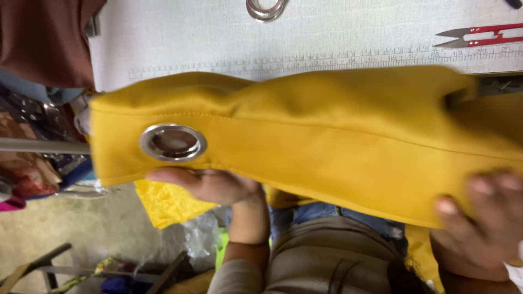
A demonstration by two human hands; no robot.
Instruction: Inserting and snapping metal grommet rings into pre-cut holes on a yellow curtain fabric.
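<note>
The yellow fabric [338,141] is held up in front of the camera, stretched between two hands, just in front of the worktable [218,43]. It is a folded, hemmed band with a stitched seam running along its length and a metal eyelet [173,142] set near one end. The cloth bulges and sags between the hands, so it is judged soft and pliable, fairly thick, and light to moderate in weight. The weave looks matte, so it is unlikely to slip. The eyelet is the only rigid part.

Grip state: the left hand [210,185] supports the band from beneath, just below the eyelet, with fingers curled under the lower hem. The right hand [485,228] pinches the lower edge at the far end, fingertips [444,207] over the front face. Both hands are closed on the cloth. This part of the picture is blurred.

Recommended hold points: the doubled hem, either side of the eyelet, where the layers are stiffest. Holding at a single layer would let the band droop.

Surroundings: the worktable is covered with pale cloth and bears a printed ruler strip [348,57]. Red-handled snips [479,35] lie near its far corner, well apart from the hands. Loose metal rings [266,8] lie at the table edge. More yellow material [166,204] hangs below the left hand.
</note>
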